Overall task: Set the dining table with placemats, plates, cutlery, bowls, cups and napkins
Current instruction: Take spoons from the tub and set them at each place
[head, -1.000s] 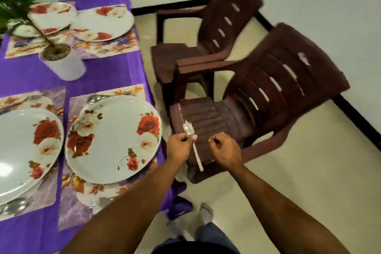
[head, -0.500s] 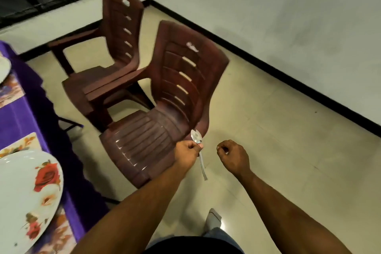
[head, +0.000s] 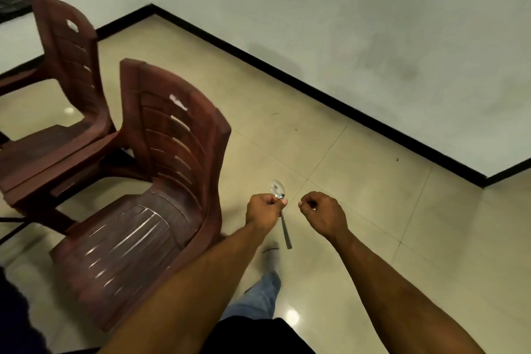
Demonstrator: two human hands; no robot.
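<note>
Head view, only one we get. We see both forearms reaching fwd over a beige tiled floor (head: 359, 181). Left hand (head: 263, 208) is a closed fist around a metal spoon (head: 283, 214), gripping it near the neck: bowl of the spoon sticks up just above the knuckles, handle hangs down below the fist, pointing toward the person. Spoon is held in the air over the floor, just right of the near chair (head: 149, 195), not touching it.

Right hand (head: 323, 214) is beside the left, small gap btwn them, not touching the spoon. Fingers curled in tight to the palm, thumb tucked across; we see a small pale glint inside the curl but can't tell if anything is held.

Near chair is dark brown plastic w/ slotted back, seat facing lower left. A 2nd brown chair (head: 57, 72) of the same kind stands behind it, upper left, armrests close to or overlapping the near one; can't tell if touching. White wall (head: 344, 23) w/ black skirting runs diagonally across top right. Bottom centre we see a blue-jeans leg (head: 258, 296) and a foot, blurred. Dark edge at lower left, too cut off to ID.
</note>
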